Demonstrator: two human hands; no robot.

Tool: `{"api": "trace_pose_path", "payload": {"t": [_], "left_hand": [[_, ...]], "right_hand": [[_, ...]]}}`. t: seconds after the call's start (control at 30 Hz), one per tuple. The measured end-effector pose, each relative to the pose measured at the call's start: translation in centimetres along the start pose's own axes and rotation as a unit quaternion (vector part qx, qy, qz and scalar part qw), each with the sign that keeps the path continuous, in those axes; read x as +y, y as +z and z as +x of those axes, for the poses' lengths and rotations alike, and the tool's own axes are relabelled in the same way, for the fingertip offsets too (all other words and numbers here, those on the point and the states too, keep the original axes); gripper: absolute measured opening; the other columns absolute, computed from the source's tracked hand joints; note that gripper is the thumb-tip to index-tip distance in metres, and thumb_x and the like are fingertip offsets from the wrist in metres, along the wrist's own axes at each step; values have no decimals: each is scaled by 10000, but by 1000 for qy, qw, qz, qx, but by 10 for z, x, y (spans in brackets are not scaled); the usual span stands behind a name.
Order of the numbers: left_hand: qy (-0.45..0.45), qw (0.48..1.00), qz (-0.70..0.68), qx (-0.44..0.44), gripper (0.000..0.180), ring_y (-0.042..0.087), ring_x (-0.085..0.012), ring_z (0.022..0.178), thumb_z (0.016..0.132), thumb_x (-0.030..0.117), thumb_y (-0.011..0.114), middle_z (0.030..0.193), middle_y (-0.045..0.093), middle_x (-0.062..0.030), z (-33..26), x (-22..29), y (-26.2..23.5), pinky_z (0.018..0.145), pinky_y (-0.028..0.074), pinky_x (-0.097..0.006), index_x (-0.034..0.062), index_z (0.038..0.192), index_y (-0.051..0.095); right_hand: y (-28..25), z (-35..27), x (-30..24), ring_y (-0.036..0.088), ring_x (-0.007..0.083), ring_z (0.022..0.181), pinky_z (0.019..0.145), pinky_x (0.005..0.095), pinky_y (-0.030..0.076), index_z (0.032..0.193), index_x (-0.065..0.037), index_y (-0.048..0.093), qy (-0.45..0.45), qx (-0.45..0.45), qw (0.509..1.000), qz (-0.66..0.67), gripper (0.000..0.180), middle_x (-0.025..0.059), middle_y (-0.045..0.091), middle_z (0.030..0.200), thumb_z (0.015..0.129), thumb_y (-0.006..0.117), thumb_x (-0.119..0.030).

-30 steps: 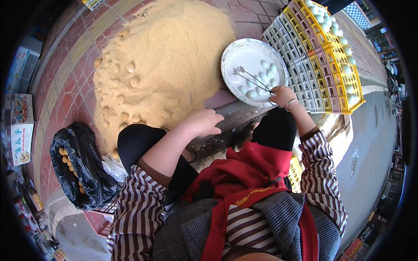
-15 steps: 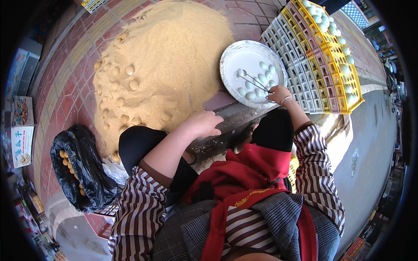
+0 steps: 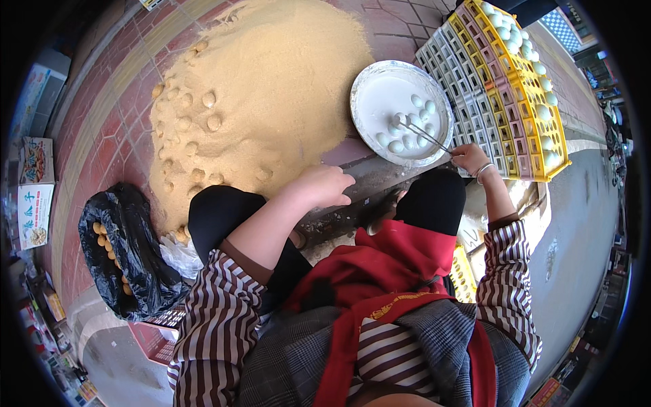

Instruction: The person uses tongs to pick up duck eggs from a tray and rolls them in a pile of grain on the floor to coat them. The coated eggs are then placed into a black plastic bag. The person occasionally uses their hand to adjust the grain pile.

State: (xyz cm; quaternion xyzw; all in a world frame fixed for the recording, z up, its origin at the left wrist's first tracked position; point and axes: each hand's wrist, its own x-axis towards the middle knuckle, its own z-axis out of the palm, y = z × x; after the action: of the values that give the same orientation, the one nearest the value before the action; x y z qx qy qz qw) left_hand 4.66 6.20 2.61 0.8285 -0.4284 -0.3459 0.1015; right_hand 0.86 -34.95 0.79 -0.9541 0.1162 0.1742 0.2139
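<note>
A: What is the right hand (image 3: 469,159) doing?
B: It is closed around the handle end of thin metal tongs (image 3: 439,145), which reach left over the round basin (image 3: 355,112).

A: And the tips?
B: They are at a pale egg in the basin; I cannot tell whether they grip it. Other pale blue-green eggs (image 3: 408,142) sit close together in the white slurry (image 3: 378,91), toward the basin's near and right side.

A: The left hand (image 3: 325,185)?
B: Empty, fingers loosely bent and thumb apart, just beyond the left knee, near the edge of the tan granular heap (image 3: 291,88).

A: Anything in that heap?
B: Tan-coated eggs (image 3: 214,123) lie scattered along its left and near parts, some partly sunk.

A: What stands to the right?
B: Stacked egg trays (image 3: 468,95), just beside the basin, with more pale eggs on the yellow top one.

A: Near left?
B: A black plastic bag (image 3: 152,275) holding brownish egg-shaped pieces (image 3: 110,255), with a red crate (image 3: 150,342) showing below it.
</note>
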Motion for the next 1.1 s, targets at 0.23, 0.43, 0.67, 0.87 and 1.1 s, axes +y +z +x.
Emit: {"api": "trace_pose_path", "payload": {"t": [0.23,0.43,0.67,0.87,1.1], "left_hand": [[-27,999,11,-34,391,580,-299,1033,841,340,612,1075,604,-127,-2,4,0,819,488,-425,138,1173,575],[-17,999,24,-20,341,609,-287,976,830,339,619,990,640,-101,-6,8,-3,788,501,-427,116,1088,606],[-17,1000,17,-2,332,614,-290,964,813,340,630,965,648,-104,-4,5,-1,780,505,-431,114,1056,623],[-41,999,8,11,341,619,-296,947,809,346,631,959,647,-108,-5,0,-4,785,504,-434,119,1064,622],[-84,986,-36,141,370,635,-307,876,840,291,613,914,653,-128,-17,-2,-33,729,509,-428,128,1168,562]], "right_hand": [[-2,-2,-15,646,207,724,707,304,495,932,19,686,-9,-88,994,64,299,139,687,778,731,593,-182],[-3,9,-85,608,155,681,671,278,484,986,21,673,-85,-65,988,108,303,116,672,768,736,628,-146],[33,82,-235,631,346,851,779,390,497,912,-74,698,-251,-19,961,-115,317,180,665,879,697,627,-295],[66,104,-312,618,336,929,808,389,491,898,-65,682,-222,-26,964,-142,346,179,653,971,705,616,-346],[45,65,-210,654,284,759,721,345,502,997,-57,690,-224,-5,973,63,357,158,678,819,714,655,-274]]}}
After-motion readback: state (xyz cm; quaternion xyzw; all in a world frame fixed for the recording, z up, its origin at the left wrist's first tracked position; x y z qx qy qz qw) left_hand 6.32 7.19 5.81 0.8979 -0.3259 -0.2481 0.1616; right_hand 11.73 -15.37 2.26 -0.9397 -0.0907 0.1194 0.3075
